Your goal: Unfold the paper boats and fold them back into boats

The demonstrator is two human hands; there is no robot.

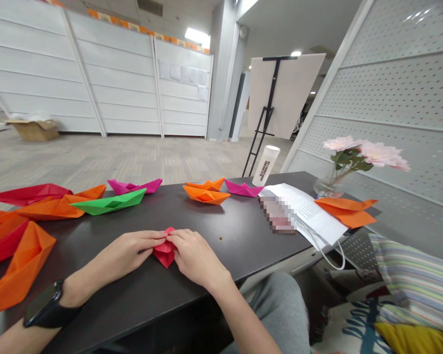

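A small red folded paper (165, 256) lies on the dark table in front of me, partly covered by my fingers. From the left, my left hand (135, 248) presses the paper's upper edge with its fingertips held together. My right hand (194, 253) grips the right side, its fingers curled over the fold. Beyond my hands sit a green paper boat (112, 202), a purple paper boat (135, 187) and orange paper boats (208, 196). Another purple boat (243, 189) stands farther right. Several orange and red boats (25, 265) crowd the left side.
To the right on the black table (239, 241) are printed sheets (302, 206), a pixelated flat object (278, 215), a white cable (341, 258) and folded orange paper (347, 211). A white tumbler (266, 166) and a glass vase (328, 186) with pink flowers stand behind.
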